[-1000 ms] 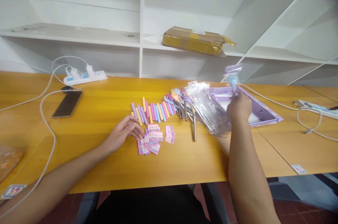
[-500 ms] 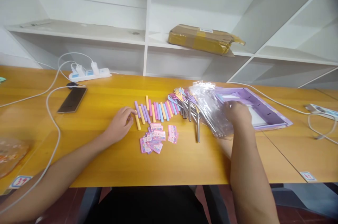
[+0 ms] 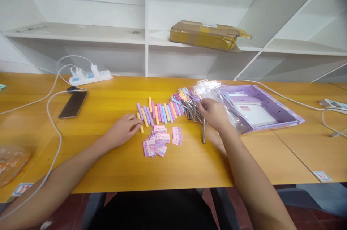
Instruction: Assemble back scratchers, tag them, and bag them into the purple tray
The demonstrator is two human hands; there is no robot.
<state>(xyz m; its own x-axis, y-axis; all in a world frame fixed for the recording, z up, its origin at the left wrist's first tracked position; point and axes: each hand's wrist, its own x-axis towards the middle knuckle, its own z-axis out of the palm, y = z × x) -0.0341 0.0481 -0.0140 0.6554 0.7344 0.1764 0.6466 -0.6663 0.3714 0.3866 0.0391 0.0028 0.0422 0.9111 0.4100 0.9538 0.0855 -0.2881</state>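
My left hand rests on the table, fingers loosely curved and thumb a little apart, its fingertips at the near yellow stick. That stick ends a row of purple, pink, blue and yellow sticks. Over the pile of back scratchers, with metal rods and coloured hand-shaped heads, my right hand has its fingers closed at the neck of one scratcher. What lies between those fingers is hidden. Small pink cards lie in a heap before the sticks, with a smaller group beside them.
Behind my right hand lies a clear plastic bag. A purple tray stands at the right, a purple hand-shaped head inside it. Left are a phone, power strip and loose cables. A taped carton sits on the shelf.
My right hand has moved left from the bag and tray edge to the back scratchers. My left hand has shifted slightly down, its fingertips coming to the near yellow stick.
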